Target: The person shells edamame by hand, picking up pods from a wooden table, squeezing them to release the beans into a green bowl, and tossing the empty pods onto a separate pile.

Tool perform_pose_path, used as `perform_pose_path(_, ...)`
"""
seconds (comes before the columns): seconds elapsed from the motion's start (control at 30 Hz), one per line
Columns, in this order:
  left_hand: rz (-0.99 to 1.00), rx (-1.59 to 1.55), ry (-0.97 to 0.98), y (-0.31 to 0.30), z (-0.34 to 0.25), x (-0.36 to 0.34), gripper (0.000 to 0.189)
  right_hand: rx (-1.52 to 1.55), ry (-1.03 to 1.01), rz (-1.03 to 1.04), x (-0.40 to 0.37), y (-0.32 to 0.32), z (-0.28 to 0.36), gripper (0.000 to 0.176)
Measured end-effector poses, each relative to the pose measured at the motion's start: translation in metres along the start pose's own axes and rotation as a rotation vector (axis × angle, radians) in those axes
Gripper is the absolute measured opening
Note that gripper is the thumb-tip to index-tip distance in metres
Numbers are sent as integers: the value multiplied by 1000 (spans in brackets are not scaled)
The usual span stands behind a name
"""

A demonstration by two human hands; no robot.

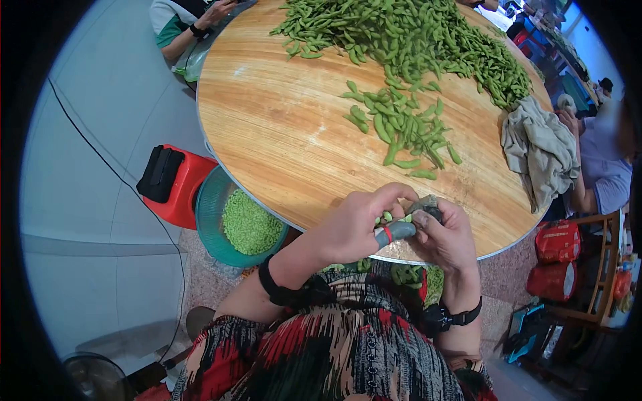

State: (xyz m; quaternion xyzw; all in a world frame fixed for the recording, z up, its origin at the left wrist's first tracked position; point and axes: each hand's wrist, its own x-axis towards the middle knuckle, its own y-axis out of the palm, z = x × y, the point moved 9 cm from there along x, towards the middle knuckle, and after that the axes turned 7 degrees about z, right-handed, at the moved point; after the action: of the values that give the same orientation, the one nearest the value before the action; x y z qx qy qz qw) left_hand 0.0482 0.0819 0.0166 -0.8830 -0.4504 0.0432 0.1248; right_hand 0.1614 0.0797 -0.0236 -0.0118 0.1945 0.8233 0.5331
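Note:
My left hand is closed near the table's front edge, with a few pale green shelled beans in its curled fingers. A grey-blue cover with a red band sits on one of its fingers. Touching it is my right hand, also closed, with dark coverings on its fingertips. A green soybean pod appears pinched between the two hands, mostly hidden by the fingers. Just beyond them lies a small group of green pods on the round wooden table.
A large heap of pods covers the table's far side. At left below the edge, a teal basket holds shelled beans beside a red container. A crumpled cloth lies at right, near another person. Another person's arm shows top left.

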Motion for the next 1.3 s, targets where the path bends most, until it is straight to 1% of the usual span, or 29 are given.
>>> perform_pose_path(0.07,-74,78,229,-3,-21,-2,26,161,31,22,-2,3,-1,9)
perform_pose_path(0.1,-75,79,232,-4,-20,-2,26,159,29,22,-3,4,-3,9)
perform_pose_path(0.17,-55,142,413,-2,-30,-7,21,699,2,224,-3,24,-8,7)
perform_pose_path(0.2,-58,142,417,-4,-27,-4,21,695,2,226,-2,25,-12,7)
perform_pose_path(0.27,-72,91,527,-5,-30,-4,19,912,-56,192,0,26,-16,8)
perform_pose_path(0.3,-76,91,527,-1,-30,-5,19,909,-53,194,0,30,-14,8)
perform_pose_path(0.37,6,-768,180,10,9,5,15,667,-119,71,-2,23,-3,8)
perform_pose_path(0.4,4,-768,183,11,11,5,15,664,-118,72,-3,24,-1,8)
perform_pose_path(0.47,124,-1182,112,25,21,8,13,348,-173,-87,-6,10,7,9)
perform_pose_path(0.5,124,-1182,116,24,20,8,13,345,-174,-86,-7,10,9,9)
perform_pose_path(0.57,193,-1284,64,30,21,7,13,38,-223,-157,-10,5,21,7)
perform_pose_path(0.6,192,-1285,70,29,21,7,13,33,-224,-155,-9,7,21,7)
perform_pose_path(0.67,172,-1214,-5,27,30,6,13,-262,-379,-196,-13,11,36,5)
perform_pose_path(0.7,173,-1215,-1,24,33,6,13,-260,-341,-179,-14,8,34,4)
perform_pose_path(0.73,69,-1075,-36,13,45,5,13,-264,-342,-178,-18,1,37,4)
perform_pose_path(0.77,-31,-933,-70,1,54,2,14,-299,-260,53,-19,10,34,4)
perform_pose_path(0.8,-27,-931,-66,-5,52,0,14,-330,-177,282,-23,22,34,5)
perform_pose_path(0.83,-117,-910,-72,-19,52,-5,14,-426,-39,596,-32,40,28,8)
perform_pose_path(0.87,-207,-888,-80,-31,53,-9,14,-428,-41,594,-26,43,27,8)
perform_pose_path(0.93,-193,-891,-86,-29,52,-7,14,-936,-219,8,-3,11,48,13)
perform_pose_path(0.97,-219,-872,-107,-26,53,-7,13,-1235,-293,-275,4,-11,53,16)
perform_pose_path(1.0,-244,-852,-120,-24,54,-6,12,-1246,-312,-285,11,-15,49,16)
perform_pose_path(1.07,-228,-805,-177,-16,58,-3,11,-1400,-386,-427,17,-18,59,17)
perform_pose_path(1.1,-202,-783,-162,-13,56,-1,13,-1527,-343,-423,20,-14,58,13)
perform_pose_path(1.17,-168,-752,-128,-11,52,4,15,-1539,-318,-461,23,-19,58,11)
perform_pose_path(1.23,-133,-813,-106,-7,50,8,22,-1543,-298,-495,25,-23,62,11)
perform_pose_path(1.27,-127,-806,-97,-5,47,11,22,-1566,-221,-484,29,-25,59,13)
perform_pose_path(1.3,-165,-837,-117,-3,47,12,25,-1584,-141,-471,31,-28,56,16)
